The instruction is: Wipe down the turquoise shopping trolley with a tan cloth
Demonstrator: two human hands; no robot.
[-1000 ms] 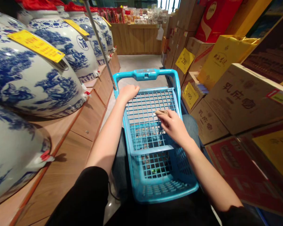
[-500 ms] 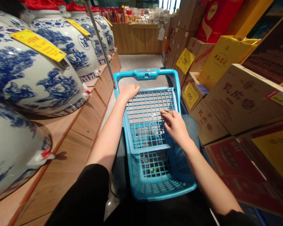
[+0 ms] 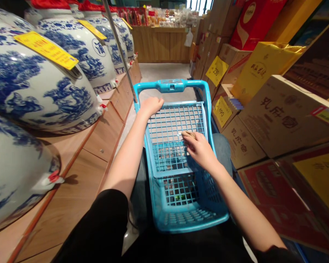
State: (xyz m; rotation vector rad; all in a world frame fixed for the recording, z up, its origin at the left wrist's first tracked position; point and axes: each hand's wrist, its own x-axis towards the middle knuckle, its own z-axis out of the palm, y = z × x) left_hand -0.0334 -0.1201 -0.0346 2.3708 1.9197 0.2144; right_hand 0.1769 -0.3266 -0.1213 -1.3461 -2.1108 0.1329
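Wad (image 3: 188,135), small and brownish, is sitting pinched in my right hand (image 3: 201,148) over the grid panel (image 3: 171,173) of the blue basket (image 3: 190,219); watching remotely, I am seeing my left hand (image 3: 152,106) clasping the panel's upper left corner.

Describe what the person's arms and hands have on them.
The left hand and right hand are ungloved, with no watch or bracelet visible. The left sleeve is plain black, ending near the elbow; the right sleeve is black too, mostly out of view.
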